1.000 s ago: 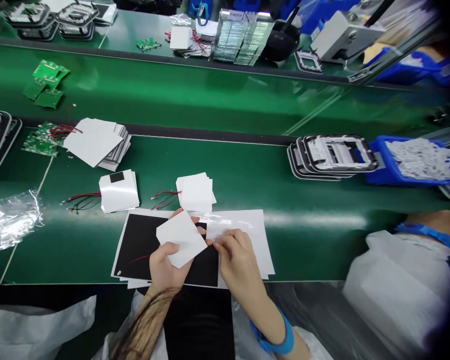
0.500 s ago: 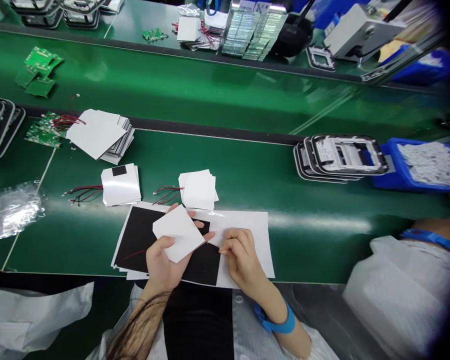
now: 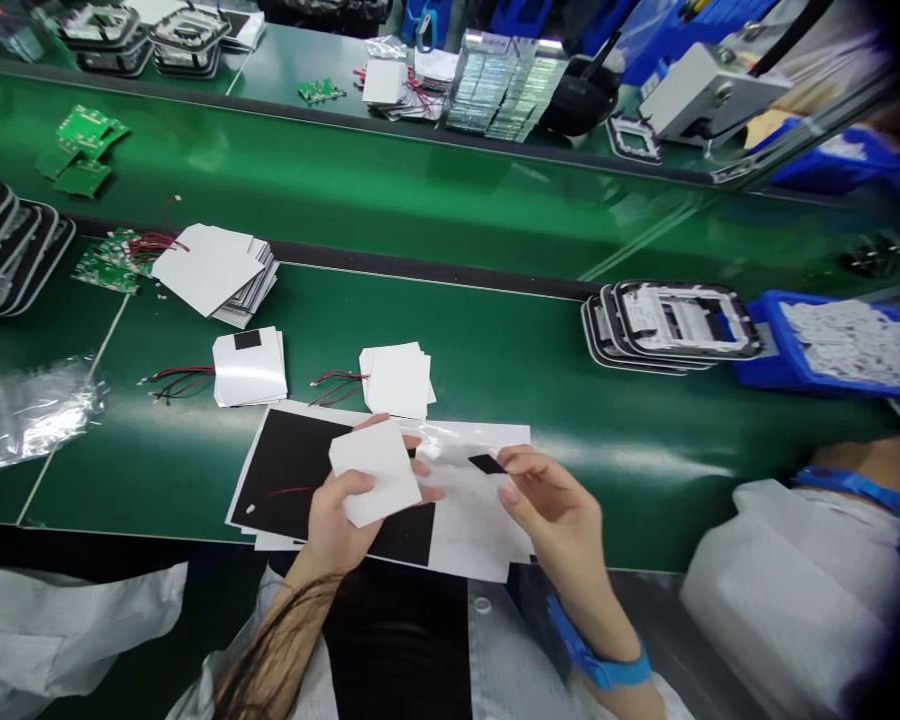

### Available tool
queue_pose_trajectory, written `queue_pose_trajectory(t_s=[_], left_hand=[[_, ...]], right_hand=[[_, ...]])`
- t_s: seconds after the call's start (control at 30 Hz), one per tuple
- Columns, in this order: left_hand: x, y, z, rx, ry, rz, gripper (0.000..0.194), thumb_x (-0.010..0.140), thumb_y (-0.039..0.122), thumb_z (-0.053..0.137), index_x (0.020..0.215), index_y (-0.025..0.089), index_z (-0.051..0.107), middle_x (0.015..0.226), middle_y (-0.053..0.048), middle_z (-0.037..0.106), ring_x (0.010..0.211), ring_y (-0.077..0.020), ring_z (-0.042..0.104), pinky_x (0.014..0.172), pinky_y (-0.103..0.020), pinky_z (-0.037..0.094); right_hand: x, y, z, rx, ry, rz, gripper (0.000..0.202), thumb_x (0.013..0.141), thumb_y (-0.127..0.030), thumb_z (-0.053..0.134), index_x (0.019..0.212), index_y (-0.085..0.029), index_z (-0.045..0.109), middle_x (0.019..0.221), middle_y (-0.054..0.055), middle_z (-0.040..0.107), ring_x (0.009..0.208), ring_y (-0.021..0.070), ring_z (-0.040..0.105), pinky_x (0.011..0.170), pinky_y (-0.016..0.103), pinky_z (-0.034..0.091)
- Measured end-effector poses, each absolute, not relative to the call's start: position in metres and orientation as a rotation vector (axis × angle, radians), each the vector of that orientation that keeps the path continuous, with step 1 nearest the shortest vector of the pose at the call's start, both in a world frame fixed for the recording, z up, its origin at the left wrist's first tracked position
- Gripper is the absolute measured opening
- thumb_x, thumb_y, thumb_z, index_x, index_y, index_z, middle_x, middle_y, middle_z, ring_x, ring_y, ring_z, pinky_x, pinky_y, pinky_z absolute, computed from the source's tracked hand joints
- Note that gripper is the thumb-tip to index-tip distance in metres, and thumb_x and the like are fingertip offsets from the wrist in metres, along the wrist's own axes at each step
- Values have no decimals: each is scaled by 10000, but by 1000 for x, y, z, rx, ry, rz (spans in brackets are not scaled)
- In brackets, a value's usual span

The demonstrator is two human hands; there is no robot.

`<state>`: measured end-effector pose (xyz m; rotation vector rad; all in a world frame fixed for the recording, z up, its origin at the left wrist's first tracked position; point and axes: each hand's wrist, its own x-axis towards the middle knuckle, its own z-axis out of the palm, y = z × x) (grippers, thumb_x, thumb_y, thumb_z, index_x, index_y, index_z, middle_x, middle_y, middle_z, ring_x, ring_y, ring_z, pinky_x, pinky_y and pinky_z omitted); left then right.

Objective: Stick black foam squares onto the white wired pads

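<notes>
My left hand point(image 3: 337, 515) holds a square white panel point(image 3: 379, 470) with a red wire, thumb on top and fingers beneath. To its right, my right hand point(image 3: 559, 500) pinches a small black sticker point(image 3: 486, 464) at the fingertips. Both hands are over a white backing sheet point(image 3: 472, 530) whose left part bears a large black area point(image 3: 285, 460). Just behind the sheet lies a small pile of white panels point(image 3: 397, 380) with red and black wires. Left of that, another pile of panels point(image 3: 251, 375) has a black patch on its top piece.
A taller stack of white panels point(image 3: 206, 270) stands by green circuit boards point(image 3: 109, 262) at back left. Clear plastic bags point(image 3: 34, 415) lie at left. Stacked frames point(image 3: 671, 325) and a blue bin point(image 3: 750, 375) of white parts are at right. A neighbour's sleeve point(image 3: 765, 570) borders the right.
My right hand has moved right, away from the panel, and the black sticker now shows at its fingertips, off the sheet's black area. The left hand has turned the panel slightly.
</notes>
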<state>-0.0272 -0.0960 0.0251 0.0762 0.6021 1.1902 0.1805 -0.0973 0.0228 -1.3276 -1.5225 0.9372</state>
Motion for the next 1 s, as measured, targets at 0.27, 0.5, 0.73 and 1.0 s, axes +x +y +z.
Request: queue_pose_trajectory(t_s=[0.27, 0.5, 0.73, 1.0], left_hand=[[-15, -109, 44, 220, 529, 1057, 616, 578, 73, 638, 1185, 170, 584, 1032, -93, 704, 864, -257, 667, 783, -471, 553], [-16, -114, 52, 260, 585, 1033, 590, 594, 87, 657, 1173, 191, 603, 1008, -68, 704, 869, -265, 684, 792, -455, 549], [-20, -118, 56, 262, 622, 1025, 588, 599, 100, 666, 1176, 199, 610, 1021, -64, 701, 854, -256, 684, 809, -452, 544], [-18, -122, 56, 280, 611, 1093, 408, 747, 277, 659, 1147, 197, 644, 990, -68, 725, 815, -238, 699, 759, -372, 550]], right_hand=[[169, -92, 77, -1137, -1578, 1045, 218, 836, -36, 640, 848, -253, 650, 886, 16, 614, 861, 164, 576, 745, 282, 476], [153, -90, 90, -1066, -1671, 1089, 253, 848, 2, 606, 863, -247, 641, 889, 4, 619, 854, 156, 581, 736, 282, 472], [148, -90, 97, -1048, -1628, 1121, 258, 857, 3, 574, 874, -248, 633, 828, -8, 610, 798, 140, 569, 695, 258, 480], [137, -96, 96, -1182, -1642, 1092, 285, 878, -71, 615, 962, -335, 684, 672, -39, 621, 719, 158, 564, 691, 297, 478]])
